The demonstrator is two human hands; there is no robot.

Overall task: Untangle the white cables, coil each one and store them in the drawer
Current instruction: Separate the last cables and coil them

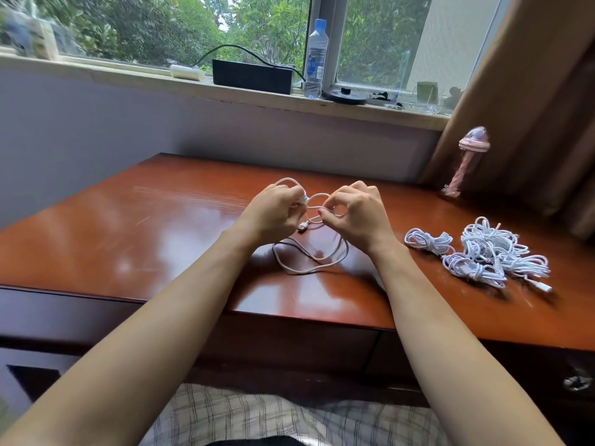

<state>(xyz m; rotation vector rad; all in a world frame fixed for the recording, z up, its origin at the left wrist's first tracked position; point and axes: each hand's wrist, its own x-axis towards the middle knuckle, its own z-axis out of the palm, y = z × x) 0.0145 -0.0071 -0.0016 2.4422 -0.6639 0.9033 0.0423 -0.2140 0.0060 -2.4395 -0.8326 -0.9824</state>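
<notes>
White cable (pixel 314 267), just one, out in the middle of the bench (pixel 154 226). Lay partly in loose loops on the wood, partly lifted up. Was gripped in a small bunch by the curled left hand (pixel 273 210). Was pinched between thumb and finger of the right hand (pixel 354 214). Had a plug (pixel 302 227) hanging down between the two hands.

Counted two small bundles and one big tangle in the pile of white cables (pixel 483 255), well apart to the right. Could not count the wires in that tangle.

Shiny red-brown wood under a window. Spotted one water bottle (pixel 315 56) and one black box (pixel 252 75) on the sill (pixel 257 99), and one pink bottle (pixel 463 162) by the brown curtain (pixel 531 107).

Could hardly make out the dark drawer fronts (pixel 289 344) below, partly hidden by the arms.
</notes>
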